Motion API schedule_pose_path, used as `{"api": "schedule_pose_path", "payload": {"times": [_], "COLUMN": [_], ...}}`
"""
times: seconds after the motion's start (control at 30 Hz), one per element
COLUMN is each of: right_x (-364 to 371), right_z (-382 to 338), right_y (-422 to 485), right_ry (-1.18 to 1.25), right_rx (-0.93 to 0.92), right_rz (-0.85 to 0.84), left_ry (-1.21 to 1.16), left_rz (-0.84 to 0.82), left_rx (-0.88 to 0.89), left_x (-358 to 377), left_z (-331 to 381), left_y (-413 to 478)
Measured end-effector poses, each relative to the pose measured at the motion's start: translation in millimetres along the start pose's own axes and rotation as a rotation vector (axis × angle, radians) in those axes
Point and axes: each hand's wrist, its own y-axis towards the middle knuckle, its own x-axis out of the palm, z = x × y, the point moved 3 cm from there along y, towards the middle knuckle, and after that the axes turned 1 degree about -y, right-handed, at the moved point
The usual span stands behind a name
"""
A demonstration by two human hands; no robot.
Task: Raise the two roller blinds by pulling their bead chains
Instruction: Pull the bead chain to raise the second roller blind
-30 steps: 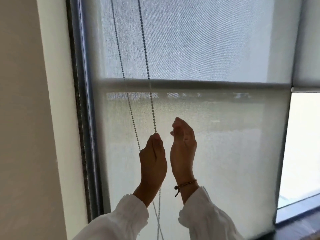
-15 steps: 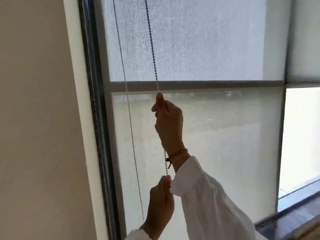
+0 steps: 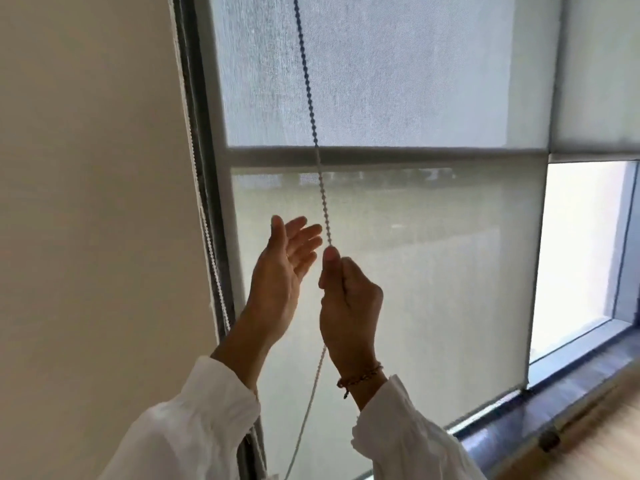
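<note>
A translucent grey roller blind [image 3: 433, 271] covers the left window pane, its bottom bar low at the right near the sill. The front strand of its bead chain [image 3: 313, 133] runs down the pane into my right hand [image 3: 349, 299], which is closed around it at mid height. My left hand [image 3: 280, 275] is raised just left of the chain, palm open, fingers spread, touching nothing. The chain's other strand [image 3: 207, 220] hangs along the window frame. A second blind [image 3: 602, 81] at the right is raised halfway.
A beige wall [image 3: 90, 202] fills the left. The dark window frame [image 3: 204, 168] stands beside it. Bare glass [image 3: 581, 251] shows under the right blind. A dark sill [image 3: 571, 386] and wooden floor [image 3: 588, 445] lie at the lower right.
My right hand has pulled the chain down from the crossbar height. My left hand has let go of the chain below and has risen, open, beside the right hand.
</note>
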Motion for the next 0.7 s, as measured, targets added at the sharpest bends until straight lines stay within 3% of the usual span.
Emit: {"api": "schedule_pose_path", "payload": {"times": [0.13,0.27,0.43,0.57,0.7], "right_x": [-9.2,-6.9,-2.1,3.0,26.3], "right_z": [13.2,25.7,42.6,22.0,-28.4], "right_y": [-45.7,-63.3,-34.6,19.4,59.3], "right_ry": [-0.06,-0.081,0.209,0.487,0.551], "right_rx": [0.028,0.084,0.482,0.504,0.47], "right_rz": [-0.02,-0.083,-0.107,-0.091,-0.311], "left_ry": [-0.138,-0.086,0.021,0.102,0.204], "left_rz": [-0.14,0.083,0.214,0.237,0.225], "left_rx": [-0.005,0.03,0.215,0.196,0.044], "left_x": [11.3,22.9,8.3,-4.7,-13.5], "left_z": [41.2,38.3,31.8,-12.9,-73.2], "left_y": [13.6,11.4,7.1,-21.6,-58.1]}}
